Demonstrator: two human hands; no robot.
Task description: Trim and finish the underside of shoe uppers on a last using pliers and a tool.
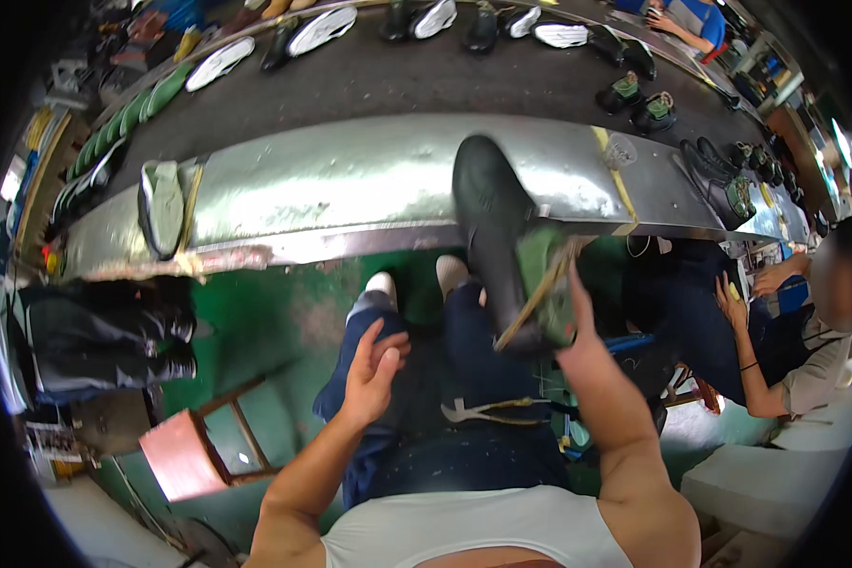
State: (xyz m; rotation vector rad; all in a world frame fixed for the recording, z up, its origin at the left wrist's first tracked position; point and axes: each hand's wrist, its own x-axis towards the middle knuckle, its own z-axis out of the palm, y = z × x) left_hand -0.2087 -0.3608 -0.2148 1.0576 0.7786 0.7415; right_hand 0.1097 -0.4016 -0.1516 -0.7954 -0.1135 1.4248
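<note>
A black shoe point(490, 204) is raised over the near edge of the metal-topped bench, its toe pointing away from me. A green piece, perhaps a shoe last point(544, 254), sits at its opening, and a thin tan strip runs across it. My right hand point(582, 327) grips the shoe at the heel end; most of its fingers are hidden behind it. To the left, my left hand point(374, 374) hangs above my lap with nothing in it, fingers loosely curled and apart. Pliers point(492, 410) with yellowish handles lie across my lap.
The metal bench top point(322, 185) spans ahead, with a pale-lined shoe point(162, 208) at its left. Shoes and white soles point(322, 30) line the dark surface beyond. A pink-topped stool point(182, 456) stands lower left. A co-worker point(776, 364) sits at right; another person's legs point(114, 331) are at left.
</note>
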